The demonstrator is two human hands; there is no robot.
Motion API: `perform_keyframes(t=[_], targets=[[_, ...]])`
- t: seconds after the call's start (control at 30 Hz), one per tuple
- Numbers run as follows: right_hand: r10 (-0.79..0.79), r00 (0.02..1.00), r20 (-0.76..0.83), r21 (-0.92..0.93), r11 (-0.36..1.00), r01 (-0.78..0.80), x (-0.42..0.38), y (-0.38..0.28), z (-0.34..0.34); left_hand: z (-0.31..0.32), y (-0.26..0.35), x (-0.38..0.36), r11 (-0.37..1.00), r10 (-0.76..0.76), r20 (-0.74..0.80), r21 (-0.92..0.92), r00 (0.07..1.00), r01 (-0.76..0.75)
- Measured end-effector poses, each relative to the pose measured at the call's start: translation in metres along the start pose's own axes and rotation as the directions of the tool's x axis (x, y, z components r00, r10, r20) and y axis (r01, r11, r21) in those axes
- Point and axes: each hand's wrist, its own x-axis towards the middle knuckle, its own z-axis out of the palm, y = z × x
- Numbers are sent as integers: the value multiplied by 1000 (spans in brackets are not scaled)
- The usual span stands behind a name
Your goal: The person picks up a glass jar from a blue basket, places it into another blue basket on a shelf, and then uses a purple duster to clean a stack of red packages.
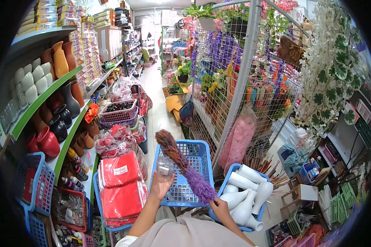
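Observation:
My left hand (160, 186) is closed around a small clear container (165, 165), holding it upright over the left side of a blue plastic basket (210, 164). A fluffy duster (197, 181), purple near my hand and brown-orange toward its far end, slants across the same basket. My right hand (220, 207) grips the duster at its purple end, close to the basket's near right corner. The duster's middle passes just beside the clear container.
Red packets (121, 197) fill a basket on the left. White vases (239, 201) lie in a blue basket on the right. A green-edged shelf (49, 96) holds more vases. Beyond the wire mesh rack (245, 61) hang artificial flowers, and an aisle (154, 86) runs ahead.

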Motion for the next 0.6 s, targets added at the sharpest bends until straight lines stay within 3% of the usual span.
perform_keyframes(t=[0.03,0.1,0.13,0.2,0.23,0.3,0.33,0.4,0.5,0.6], targets=[[15,999,37,-4,1000,-14,-1,0,0,-6,-1,1,1000,-1,-1,0,1000,1],[14,999,43,-9,1000,-13,-2,1,0,-20,-2,4,965,104,20,241,994,-105],[12,999,50,-13,1000,-11,-2,2,0,-31,0,8,965,104,21,240,994,-106],[25,998,55,15,1000,-26,-1,2,-1,-48,4,14,905,79,6,418,997,-75],[39,998,59,46,998,-41,-1,2,-1,-31,4,10,906,80,7,417,997,-75],[38,999,36,22,999,-39,0,5,-1,2,5,4,977,18,-3,212,1000,-17],[38,999,16,-1,999,-38,0,6,-2,8,4,5,977,16,-2,211,1000,-15],[40,999,-1,-26,999,-40,-4,3,-3,16,4,8,998,-40,-91,36,995,44],[8,1000,-13,-132,991,-10,-11,1,-7,15,4,19,996,-68,-205,-66,976,56],[-60,998,-25,-253,966,52,-14,2,-16,13,3,25,993,-108,-124,-53,986,102]])
